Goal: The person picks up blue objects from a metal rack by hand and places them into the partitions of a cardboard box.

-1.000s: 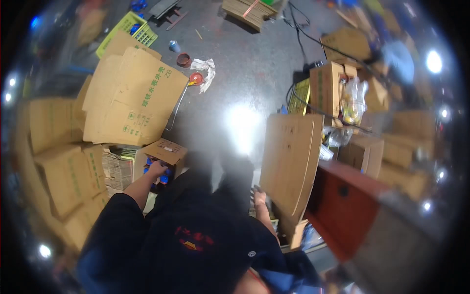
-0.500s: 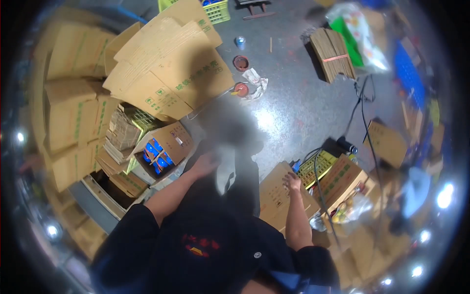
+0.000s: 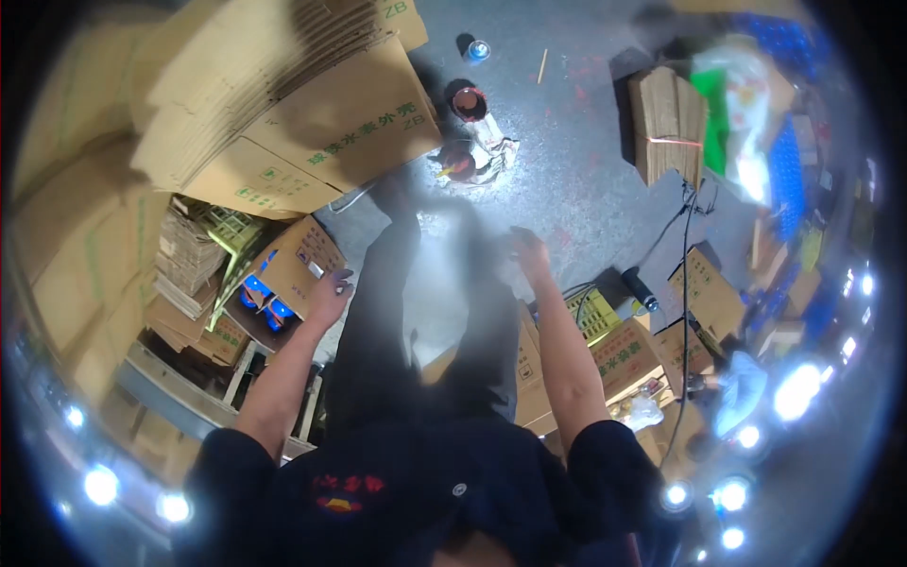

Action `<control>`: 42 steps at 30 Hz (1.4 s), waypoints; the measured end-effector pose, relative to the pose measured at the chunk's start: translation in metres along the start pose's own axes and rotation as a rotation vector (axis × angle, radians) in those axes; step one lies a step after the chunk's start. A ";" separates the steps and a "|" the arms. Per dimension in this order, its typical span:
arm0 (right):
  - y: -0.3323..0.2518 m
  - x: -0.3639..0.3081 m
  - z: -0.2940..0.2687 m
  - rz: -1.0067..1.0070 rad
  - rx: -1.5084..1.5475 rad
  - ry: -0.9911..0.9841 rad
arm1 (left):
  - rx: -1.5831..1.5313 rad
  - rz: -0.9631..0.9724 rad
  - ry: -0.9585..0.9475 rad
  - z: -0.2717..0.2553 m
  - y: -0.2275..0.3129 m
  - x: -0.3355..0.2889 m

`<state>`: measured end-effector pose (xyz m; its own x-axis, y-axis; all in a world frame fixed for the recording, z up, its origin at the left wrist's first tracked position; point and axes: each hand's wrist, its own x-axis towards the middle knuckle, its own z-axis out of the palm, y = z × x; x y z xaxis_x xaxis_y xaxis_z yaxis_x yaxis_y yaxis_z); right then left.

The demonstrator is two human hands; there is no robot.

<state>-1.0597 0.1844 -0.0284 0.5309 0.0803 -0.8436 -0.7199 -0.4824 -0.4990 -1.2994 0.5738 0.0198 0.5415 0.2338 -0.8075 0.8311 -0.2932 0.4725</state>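
Grey floor flecked with red lay ahead, and on the person's left an open carton of rounded blue parts stood just beside the left hand, whose fingers were apart and loosely bent at the carton's right edge, though contact could not be told. Well apart from the carton, the right hand hung above the floor, too blurred to tell whether its fingers were apart or together. Green printed characters and symbols ran across the large flat cardboard sheets, and a small pale label sat among dark print on the carton.
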 end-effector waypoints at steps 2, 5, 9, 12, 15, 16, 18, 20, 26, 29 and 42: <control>-0.028 0.029 0.034 0.001 -0.186 -0.004 | 0.033 -0.071 -0.052 0.001 -0.008 0.037; 0.025 0.124 0.053 -0.145 -0.385 0.058 | -0.060 -0.035 -0.066 0.034 -0.017 0.112; 0.052 0.242 0.069 -0.117 -0.509 0.100 | -0.066 -0.106 -0.056 0.116 -0.035 0.214; 0.069 0.329 0.061 -0.150 -0.620 0.135 | -0.023 -0.078 -0.111 0.196 -0.044 0.295; 0.092 0.400 0.042 -0.150 -0.792 0.071 | -0.227 -0.169 -0.069 0.273 -0.026 0.368; 0.101 0.414 0.039 -0.151 -0.796 0.048 | -0.231 -0.183 -0.078 0.292 -0.024 0.388; 0.112 0.438 0.021 -0.212 -0.660 0.012 | -0.619 -0.446 -0.139 0.324 -0.008 0.423; 0.118 0.451 0.006 -0.379 -0.696 0.102 | -0.748 -0.444 -0.047 0.356 -0.014 0.440; 0.026 0.418 0.000 -0.055 -0.144 0.302 | -0.430 -0.337 0.242 0.360 -0.078 0.431; -0.015 0.425 0.006 -0.309 -0.263 0.233 | -0.070 -0.352 0.216 0.338 -0.028 0.416; 0.015 0.404 0.006 -0.229 -0.913 -0.123 | -0.686 -0.479 0.195 0.196 0.061 0.277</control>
<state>-0.8586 0.2152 -0.3782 0.5278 0.3236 -0.7853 0.0511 -0.9350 -0.3509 -1.1233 0.4390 -0.2437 0.0729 0.3627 -0.9291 0.8342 0.4884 0.2561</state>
